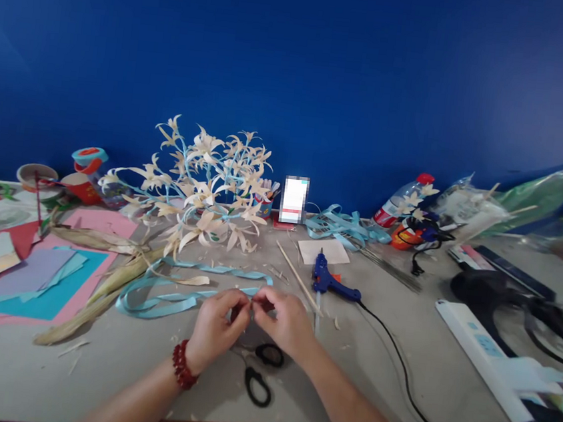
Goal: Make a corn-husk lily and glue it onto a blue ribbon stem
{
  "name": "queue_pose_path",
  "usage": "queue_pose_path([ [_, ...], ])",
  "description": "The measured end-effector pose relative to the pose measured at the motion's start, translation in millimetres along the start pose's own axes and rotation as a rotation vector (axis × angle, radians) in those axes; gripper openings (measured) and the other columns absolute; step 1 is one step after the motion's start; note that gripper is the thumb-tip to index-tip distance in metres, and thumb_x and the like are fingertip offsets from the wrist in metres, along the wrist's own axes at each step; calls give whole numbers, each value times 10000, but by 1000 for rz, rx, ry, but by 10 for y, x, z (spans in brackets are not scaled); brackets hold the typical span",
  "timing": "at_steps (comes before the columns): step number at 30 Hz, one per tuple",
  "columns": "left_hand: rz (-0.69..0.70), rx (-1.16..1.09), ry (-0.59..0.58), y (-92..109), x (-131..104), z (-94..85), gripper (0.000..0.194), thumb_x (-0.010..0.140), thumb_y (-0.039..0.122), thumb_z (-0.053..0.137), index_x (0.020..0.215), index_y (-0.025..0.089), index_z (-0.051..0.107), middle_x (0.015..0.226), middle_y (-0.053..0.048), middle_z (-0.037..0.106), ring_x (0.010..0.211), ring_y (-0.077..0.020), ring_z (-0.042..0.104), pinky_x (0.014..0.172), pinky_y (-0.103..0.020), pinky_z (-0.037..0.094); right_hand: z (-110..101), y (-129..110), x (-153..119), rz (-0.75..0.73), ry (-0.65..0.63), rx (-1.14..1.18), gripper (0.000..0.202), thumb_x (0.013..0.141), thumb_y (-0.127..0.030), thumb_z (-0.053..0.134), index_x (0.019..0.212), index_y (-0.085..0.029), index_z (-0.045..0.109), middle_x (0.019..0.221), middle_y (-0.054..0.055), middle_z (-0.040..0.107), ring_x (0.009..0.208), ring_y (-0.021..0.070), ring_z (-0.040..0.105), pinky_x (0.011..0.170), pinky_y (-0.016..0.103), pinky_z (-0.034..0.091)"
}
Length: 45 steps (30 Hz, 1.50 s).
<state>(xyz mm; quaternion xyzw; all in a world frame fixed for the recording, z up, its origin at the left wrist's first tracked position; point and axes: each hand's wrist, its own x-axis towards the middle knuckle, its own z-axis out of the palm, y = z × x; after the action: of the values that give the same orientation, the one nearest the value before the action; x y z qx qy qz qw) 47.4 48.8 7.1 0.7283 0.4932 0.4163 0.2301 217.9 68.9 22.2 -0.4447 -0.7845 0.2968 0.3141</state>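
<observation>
Grey desk (119, 362) seen from its front edge. Toward back edge, L of centre, a big bunch of cream flowers (203, 193) w/ pale-blue stems is set. Coloured paper sheets (87, 284) are layered nr L edge; dry husks (108, 280) are laid along their R side, partly overlapping. White power strip (479, 339) is set nr R edge. Light-blue ribbon (165, 309) is looped mid-desk, L of centre, & run up to the hands. L hand (219, 322) & R hand (290, 323) are held about midway btwn side edges; thumbs & fingertips are brought together, tips meeting or nearly so. Whether ribbon is pinched there can't be told: too small, partly hidden. Blue glue gun (324, 279) is laid beyond R hand, toward back edge. Black-handled scissors (248, 373) are laid below the hands, toward front edge. Red bead bracelet (180, 367) is worn on L wrist.
</observation>
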Motion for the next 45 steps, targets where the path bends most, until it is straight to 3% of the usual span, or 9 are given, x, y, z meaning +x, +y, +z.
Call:
queue_pose_path([
  [4, 18, 12, 0, 15, -3, -10, 153, 827, 118, 511, 701, 187, 565, 653, -4, 616, 614, -144, 561, 611, -241, 421, 2, 60, 12, -41, 19, -87, 74, 816, -153, 604, 778, -214, 620, 714, -6, 693, 661, 164, 645, 619, 244, 428],
  [9, -1, 13, 42, 8, 3, -31, 173, 825, 119, 506, 672, 189, 545, 620, 5, 590, 586, -138, 540, 592, -237, 408, -172, 122, 28, 2, 209, -88, 99, 865, -182, 535, 805, -217, 607, 736, 9, 685, 695, 167, 652, 662, 250, 453],
  [13, 1, 0, 19, 14, -2, -10, 160, 828, 128, 514, 686, 189, 557, 636, 2, 608, 601, -141, 556, 603, -238, 416, -95, 27, 17, -20, 76, -9, 73, 844, -202, 584, 909, -218, 614, 837, 10, 721, 731, 161, 683, 677, 239, 472],
  [16, 5, 11, 14, 22, -8, 1, 156, 830, 130, 520, 691, 187, 564, 643, 0, 617, 606, -142, 562, 611, -240, 418, -17, -2, 14, -27, 7, -93, 31, 835, -192, 599, 832, -216, 618, 750, -6, 709, 682, 165, 670, 635, 245, 444],
  [23, -6, 26, 76, -8, -1, -23, 167, 822, 122, 518, 673, 193, 537, 600, 21, 556, 567, -131, 523, 579, -230, 400, -195, 82, 18, -28, 182, -113, 88, 862, -198, 534, 799, -211, 595, 715, 3, 670, 674, 161, 642, 642, 249, 445],
  [29, -3, 19, 49, 4, -9, -1, 157, 826, 130, 522, 685, 195, 547, 626, 12, 588, 600, -139, 551, 602, -236, 416, -14, 25, 12, 4, 0, -23, 43, 849, -213, 585, 880, -216, 614, 766, -1, 711, 677, 155, 662, 624, 229, 454],
  [36, -13, 26, 75, 15, -1, -16, 172, 831, 146, 513, 670, 200, 538, 599, 18, 564, 569, -135, 528, 582, -241, 410, -181, 132, 37, 41, 103, -16, 124, 895, -237, 519, 817, -209, 611, 694, -2, 671, 639, 147, 629, 585, 218, 437],
  [40, -3, 21, 68, 30, 0, -18, 166, 847, 163, 509, 691, 198, 553, 622, 9, 592, 586, -139, 550, 588, -241, 424, -94, 59, 23, 43, -12, 142, 62, 864, -227, 568, 903, -208, 612, 765, -7, 686, 659, 135, 639, 597, 204, 463],
  [45, 3, 25, 49, 44, -16, -4, 153, 833, 142, 519, 696, 197, 559, 632, 8, 608, 595, -139, 564, 596, -237, 430, 40, 28, 12, 9, -43, 73, 84, 876, -217, 543, 814, -209, 598, 690, -29, 636, 606, 124, 574, 566, 209, 410],
])
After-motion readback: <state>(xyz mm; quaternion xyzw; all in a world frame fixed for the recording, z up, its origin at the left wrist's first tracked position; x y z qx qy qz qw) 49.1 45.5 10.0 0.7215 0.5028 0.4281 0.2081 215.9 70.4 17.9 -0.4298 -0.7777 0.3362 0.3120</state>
